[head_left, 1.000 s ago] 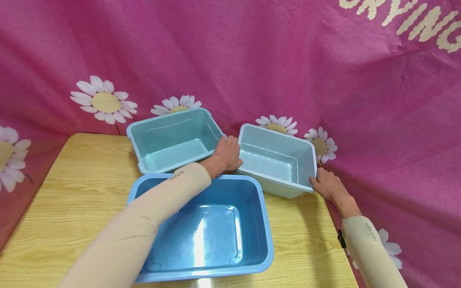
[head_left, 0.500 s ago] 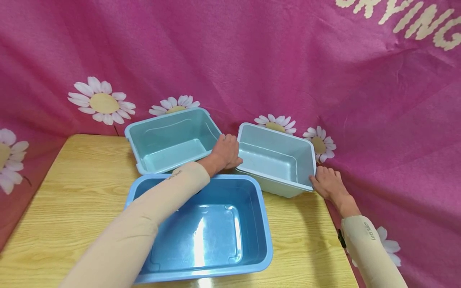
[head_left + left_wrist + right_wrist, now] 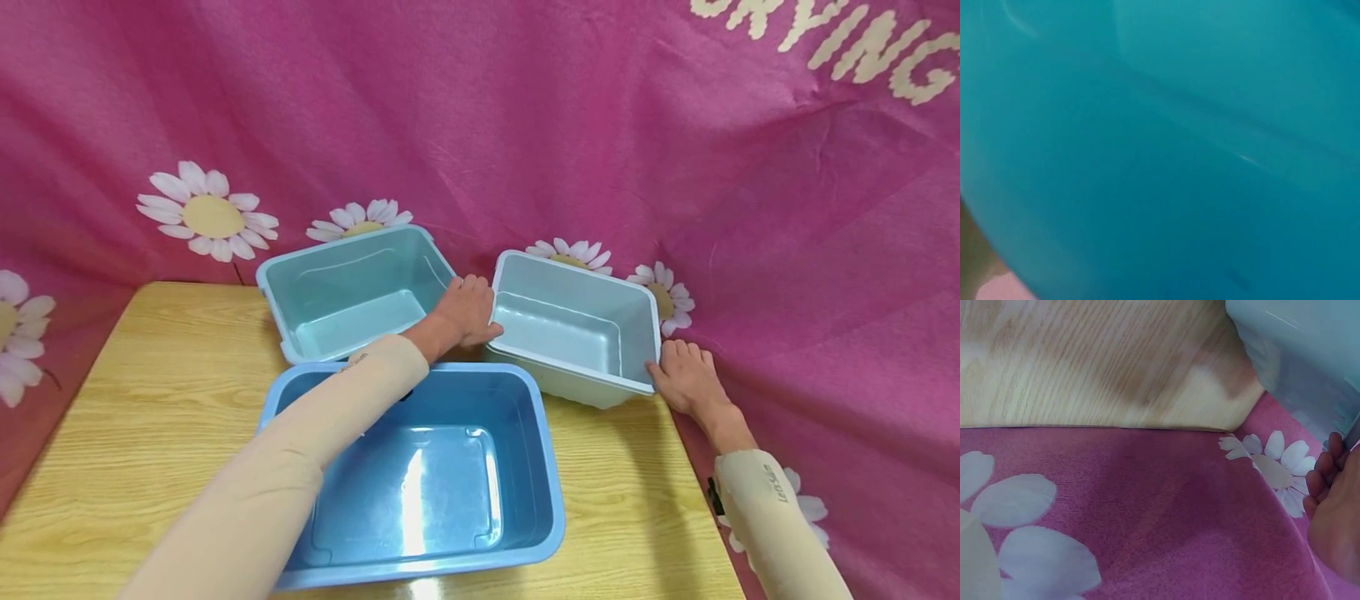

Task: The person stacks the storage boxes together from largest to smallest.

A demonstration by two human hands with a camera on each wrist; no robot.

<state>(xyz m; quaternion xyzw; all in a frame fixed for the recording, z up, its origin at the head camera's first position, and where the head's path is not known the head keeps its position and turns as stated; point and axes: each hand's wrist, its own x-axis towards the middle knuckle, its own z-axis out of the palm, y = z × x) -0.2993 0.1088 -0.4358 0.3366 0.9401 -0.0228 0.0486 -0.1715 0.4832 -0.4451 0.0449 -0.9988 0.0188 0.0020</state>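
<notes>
In the head view a pale grey-blue plastic bin [image 3: 570,325] stands at the back right of the table, with nothing inside. My left hand [image 3: 467,310] holds its left side, thumb over the rim at the near corner. On its right side my right hand [image 3: 686,379] grips the rim. The right wrist view has the curled fingers [image 3: 1322,475] at that bin's lower edge. Left of it is a teal bin [image 3: 352,283], close to the back of my left hand. A larger blue bin [image 3: 517,450] sits in front, under my left forearm. Smooth blue plastic fills the left wrist view.
The wooden table [image 3: 187,375] carries all three bins. Behind and to the right hangs a magenta cloth [image 3: 480,125] printed with white daisies, close to the table's back and right edges. My left sleeve [image 3: 300,467] crosses above the blue bin.
The pale bin and both hands have shifted slightly away from me and to the right against the table. The teal and blue bins stay put; the whole view drifts a little.
</notes>
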